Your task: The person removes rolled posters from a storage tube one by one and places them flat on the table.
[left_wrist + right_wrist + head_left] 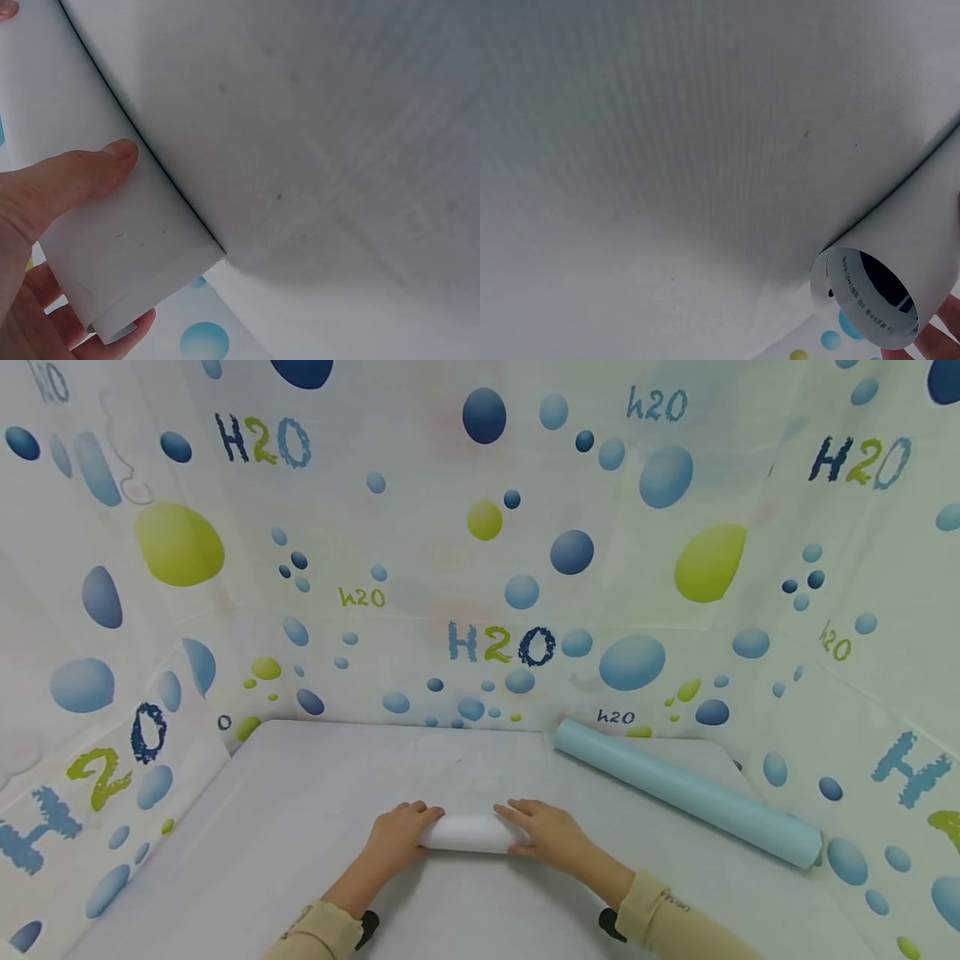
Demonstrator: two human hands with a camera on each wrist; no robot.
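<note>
A short white paper roll [471, 833] lies crosswise at the middle of the white table. My left hand [401, 837] grips its left end; in the left wrist view the thumb of that hand [67, 184] presses on the paper [142, 232] and the fingers curl under the far edge. My right hand [553, 835] holds the right end, thumb on the near side and fingers over the far side. The right wrist view shows the roll's hollow end [930, 217], with small print and a dark patch inside, and fingertips [937, 341] under it.
A long light-blue roll [690, 793] lies diagonally on the right of the white table [262, 860], reaching from the back edge toward the right side. A white sheet [420, 527] with blue and green dots and H2O lettering hangs behind and at both sides.
</note>
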